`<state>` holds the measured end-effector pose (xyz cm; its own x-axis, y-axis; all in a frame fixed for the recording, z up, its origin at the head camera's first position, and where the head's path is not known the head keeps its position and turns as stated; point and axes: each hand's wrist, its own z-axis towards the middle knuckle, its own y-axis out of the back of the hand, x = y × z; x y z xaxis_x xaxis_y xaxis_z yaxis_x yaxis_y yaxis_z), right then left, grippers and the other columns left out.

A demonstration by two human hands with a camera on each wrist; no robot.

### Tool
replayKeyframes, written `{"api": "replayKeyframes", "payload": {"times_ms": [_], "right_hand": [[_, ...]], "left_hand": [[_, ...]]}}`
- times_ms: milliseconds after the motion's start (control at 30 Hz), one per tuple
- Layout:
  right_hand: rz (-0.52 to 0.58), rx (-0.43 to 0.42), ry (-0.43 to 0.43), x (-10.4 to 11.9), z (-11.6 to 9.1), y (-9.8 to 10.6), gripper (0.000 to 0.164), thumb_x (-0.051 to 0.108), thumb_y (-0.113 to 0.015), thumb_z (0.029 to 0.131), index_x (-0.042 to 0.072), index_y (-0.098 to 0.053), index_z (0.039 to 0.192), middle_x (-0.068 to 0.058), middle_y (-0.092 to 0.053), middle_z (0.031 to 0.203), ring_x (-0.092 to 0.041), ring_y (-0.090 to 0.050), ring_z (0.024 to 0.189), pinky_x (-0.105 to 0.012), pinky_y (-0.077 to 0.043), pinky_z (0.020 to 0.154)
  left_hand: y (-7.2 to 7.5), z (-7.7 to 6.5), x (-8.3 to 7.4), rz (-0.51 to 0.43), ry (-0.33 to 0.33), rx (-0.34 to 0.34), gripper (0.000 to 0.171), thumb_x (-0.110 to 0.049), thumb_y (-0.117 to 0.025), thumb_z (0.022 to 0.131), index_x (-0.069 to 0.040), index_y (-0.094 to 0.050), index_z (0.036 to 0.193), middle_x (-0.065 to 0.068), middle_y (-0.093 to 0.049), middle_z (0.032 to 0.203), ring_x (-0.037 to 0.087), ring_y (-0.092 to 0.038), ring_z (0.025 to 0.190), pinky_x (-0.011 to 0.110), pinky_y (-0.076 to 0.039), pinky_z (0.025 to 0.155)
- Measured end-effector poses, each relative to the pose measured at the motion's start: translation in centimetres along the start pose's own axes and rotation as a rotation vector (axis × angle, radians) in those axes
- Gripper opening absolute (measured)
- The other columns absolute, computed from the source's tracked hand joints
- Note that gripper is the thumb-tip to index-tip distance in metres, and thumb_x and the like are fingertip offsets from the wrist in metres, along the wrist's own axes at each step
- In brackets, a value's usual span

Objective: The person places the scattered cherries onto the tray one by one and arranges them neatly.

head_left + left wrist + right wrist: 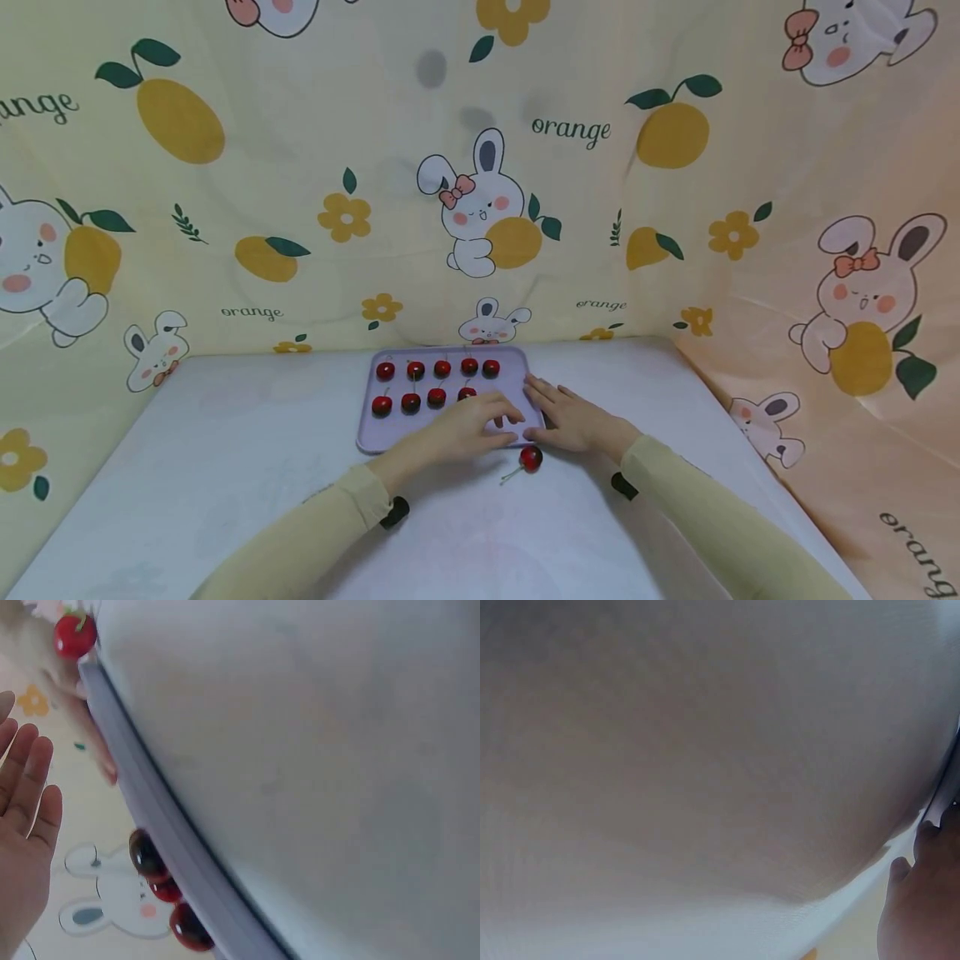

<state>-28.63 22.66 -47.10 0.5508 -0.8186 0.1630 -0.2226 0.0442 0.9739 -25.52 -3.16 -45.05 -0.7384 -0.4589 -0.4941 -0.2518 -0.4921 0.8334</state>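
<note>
A lilac tray (390,435) holds two rows of dark red cherries, one of which, a cherry (382,406), stands at the left of the front row. My left hand (468,427) hovers over the tray's right half, fingers loosely bent, and partly covers the front row's right end. In the left wrist view the left hand (26,817) shows spread fingers with nothing between them. Against the tray's right edge my right hand (581,421) rests, its fingers stretched along the rim. Just outside the front right corner lies a single cherry (531,458) with a green stem.
A white table (247,467) extends around the tray. Behind it hangs a cream cloth (390,125) printed with rabbits and oranges, which continues along the right side. Black wrist devices, such as the left strap piece (395,512), sit under both sleeves.
</note>
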Motion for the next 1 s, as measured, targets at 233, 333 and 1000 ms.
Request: {"api": "replayKeyframes", "payload": {"times_ms": [233,333,1000], "right_hand": [[-0.009,-0.013,0.024,-0.1,0.0,0.0,0.092,0.068,-0.042,0.103,0.005,-0.020,0.165,-0.010,-0.008,0.174,-0.033,-0.020,0.157,-0.056,-0.018,0.127],[-0.016,-0.016,0.038,-0.1,-0.1,0.1,0.091,0.065,-0.045,0.103,0.003,-0.019,0.165,-0.012,-0.008,0.174,-0.033,-0.018,0.158,-0.056,-0.019,0.126],[-0.016,-0.015,0.038,0.2,-0.2,0.1,0.082,0.052,-0.048,0.106,0.003,-0.019,0.165,-0.013,-0.009,0.174,-0.032,-0.015,0.159,-0.055,-0.019,0.126]], "left_hand": [[-1.6,0.5,-0.6,0.056,-0.136,0.027,0.027,-0.023,-0.075,0.098,-0.012,-0.073,0.122,-0.002,-0.069,0.114,0.013,-0.066,0.099,0.017,-0.052,0.087],[-2.0,0.7,-0.8,0.093,-0.145,0.041,0.029,-0.027,-0.075,0.097,-0.013,-0.074,0.123,-0.002,-0.069,0.113,0.011,-0.065,0.097,0.017,-0.050,0.086],[-2.9,1.2,-1.8,0.155,-0.163,0.109,0.022,-0.029,-0.077,0.096,-0.019,-0.078,0.115,-0.008,-0.065,0.112,0.000,-0.058,0.097,0.017,-0.047,0.092]]}}
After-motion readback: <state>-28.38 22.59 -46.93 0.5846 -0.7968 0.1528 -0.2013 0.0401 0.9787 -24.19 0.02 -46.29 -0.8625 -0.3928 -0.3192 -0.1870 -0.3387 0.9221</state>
